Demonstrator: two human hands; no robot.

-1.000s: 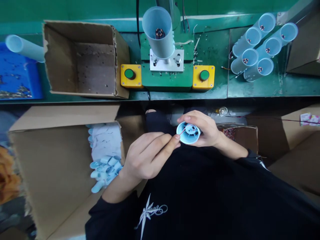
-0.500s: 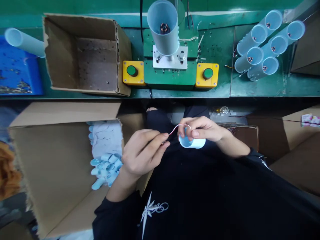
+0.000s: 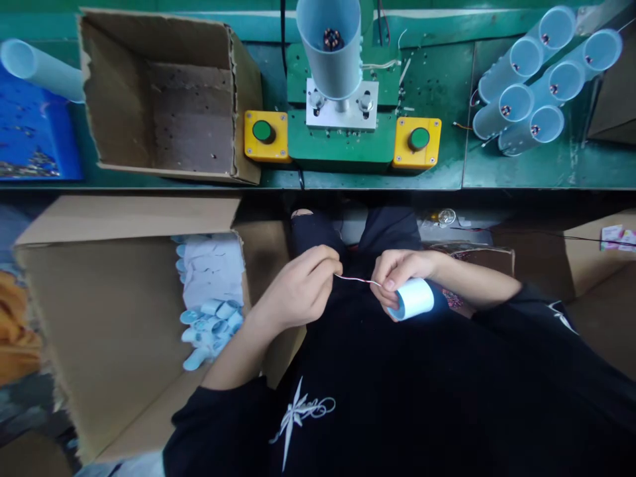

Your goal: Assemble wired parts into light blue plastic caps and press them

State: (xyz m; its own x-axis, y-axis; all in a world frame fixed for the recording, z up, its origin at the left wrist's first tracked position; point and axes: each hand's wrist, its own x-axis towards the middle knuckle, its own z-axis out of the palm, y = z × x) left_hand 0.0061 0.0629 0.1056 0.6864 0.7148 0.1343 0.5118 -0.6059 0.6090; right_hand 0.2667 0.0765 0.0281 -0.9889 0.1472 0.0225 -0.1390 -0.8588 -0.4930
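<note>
My right hand [image 3: 397, 271] grips a small pale blue plastic cylinder [image 3: 416, 298] over my lap, its open end turned left. A thin red and white wire [image 3: 355, 279] runs taut from the cylinder's mouth to my left hand [image 3: 303, 288], which pinches the wire's end between thumb and fingers. Both hands hang just below the green workbench edge [image 3: 348, 182].
On the bench stands a green press fixture [image 3: 340, 142] holding an upright blue tube [image 3: 330, 43], flanked by two yellow boxes with green buttons [image 3: 263, 132]. Several blue tubes [image 3: 531, 73] lie at right, an empty carton [image 3: 169, 99] at left. A floor carton [image 3: 124, 311] holds small blue cylinders [image 3: 211, 324].
The cylinder's open end faced me, then turned sideways as my right hand rotated and lowered it. My left hand drew the wire out leftward until it stretched straight.
</note>
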